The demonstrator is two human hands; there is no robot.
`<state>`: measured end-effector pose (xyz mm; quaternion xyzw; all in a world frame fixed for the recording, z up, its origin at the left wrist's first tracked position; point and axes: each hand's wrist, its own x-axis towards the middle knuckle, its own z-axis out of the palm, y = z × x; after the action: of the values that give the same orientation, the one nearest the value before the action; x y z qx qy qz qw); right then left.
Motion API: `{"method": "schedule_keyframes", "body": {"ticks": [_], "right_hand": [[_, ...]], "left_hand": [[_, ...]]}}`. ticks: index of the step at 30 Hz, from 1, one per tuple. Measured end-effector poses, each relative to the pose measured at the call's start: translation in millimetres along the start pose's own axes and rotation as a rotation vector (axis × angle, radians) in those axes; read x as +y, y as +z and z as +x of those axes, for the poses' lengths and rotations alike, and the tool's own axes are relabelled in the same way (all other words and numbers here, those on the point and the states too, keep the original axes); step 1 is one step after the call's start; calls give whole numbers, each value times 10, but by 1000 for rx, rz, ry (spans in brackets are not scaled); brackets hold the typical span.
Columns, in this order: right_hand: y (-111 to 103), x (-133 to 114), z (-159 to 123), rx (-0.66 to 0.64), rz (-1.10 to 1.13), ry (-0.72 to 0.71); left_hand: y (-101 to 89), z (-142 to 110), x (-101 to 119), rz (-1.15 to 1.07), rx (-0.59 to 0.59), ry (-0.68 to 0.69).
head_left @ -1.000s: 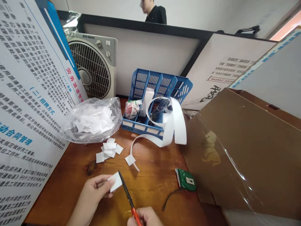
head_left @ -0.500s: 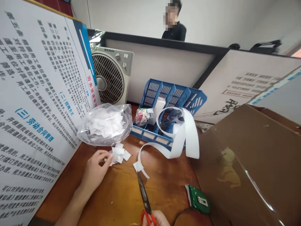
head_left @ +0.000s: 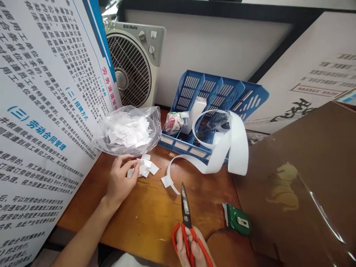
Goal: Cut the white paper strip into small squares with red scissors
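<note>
My left hand [head_left: 124, 178] is closed over a small heap of white square pieces [head_left: 145, 165] on the wooden table, thumb and fingers pinching at its left side. In my right hand [head_left: 191, 246] are scissors [head_left: 185, 211] with red handles, blades together and pointing away from me. Beyond their tip, a long white strip [head_left: 191, 160] curls over the table, and a loose white square [head_left: 167, 181] lies by its end. Behind the heap sits a clear plastic bag [head_left: 128, 131] filled with many similar white pieces.
A blue file rack [head_left: 191, 146] holds a white box [head_left: 197, 111] and a small packet [head_left: 175, 122]. A fan [head_left: 155, 40] stands behind the bag. The printed board [head_left: 55, 129] rises at left, a brown box [head_left: 278, 167] at right. Near it lies a green tape measure [head_left: 237, 220].
The view has tipped down, and the person behind the partition is out of sight. My right hand with the scissors has drawn away from the strip's end. My left hand stays at the heap.
</note>
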<state>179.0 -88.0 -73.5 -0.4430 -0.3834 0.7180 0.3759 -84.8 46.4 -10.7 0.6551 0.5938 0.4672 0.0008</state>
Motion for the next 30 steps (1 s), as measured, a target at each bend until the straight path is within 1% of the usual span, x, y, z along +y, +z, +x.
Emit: {"method": "schedule_keyframes", "body": {"ticks": [1,2,3,4,5,6,7,8,9,11,13,16,18,19,21,24,26,28,30], "right_hand": [[4,-5,30,62,-4,-6],[16,-43,66,174,-30,-27],[36,-114,108,326,-79,-70],[59,-212,158,493,-163,-129],[85,-330,217,631,-272,-211],[109,-457,287,704,-387,-297],[131,-581,368,728,-503,-338],[148,-692,459,718,-605,-345],[162,-784,557,681,-686,-340],[181,-897,755,605,-760,-331],[191,-927,915,539,-776,-333],[194,-912,998,499,-749,-341],[196,-915,945,523,-695,-353],[200,-925,896,543,-664,-358],[219,-950,781,583,-616,-363],[267,-963,636,619,-574,-362],[298,-946,582,628,-543,-353],[323,-925,557,611,-499,-334],[344,-915,548,570,-438,-310]], "left_hand": [[-22,-2,53,-21,0,-5],[-44,-9,112,-47,-4,-20],[-64,-24,175,-82,-18,-50],[-80,-49,241,-130,-42,-95],[-92,-84,310,-191,-84,-154],[-98,-128,380,-263,-147,-225],[-100,-180,447,-341,-227,-299],[-96,-237,510,-420,-319,-375],[-90,-298,565,-500,-412,-449],[-76,-417,644,-646,-570,-581],[-72,-521,678,-747,-654,-673],[-105,-633,674,-788,-678,-719],[-150,-679,675,-740,-661,-667],[-175,-694,683,-698,-646,-598],[-212,-708,717,-600,-619,-373],[-200,-704,775,-501,-614,31],[-139,-701,788,-453,-614,220],[-57,-706,772,-402,-571,320],[21,-720,738,-363,-497,357]]}}
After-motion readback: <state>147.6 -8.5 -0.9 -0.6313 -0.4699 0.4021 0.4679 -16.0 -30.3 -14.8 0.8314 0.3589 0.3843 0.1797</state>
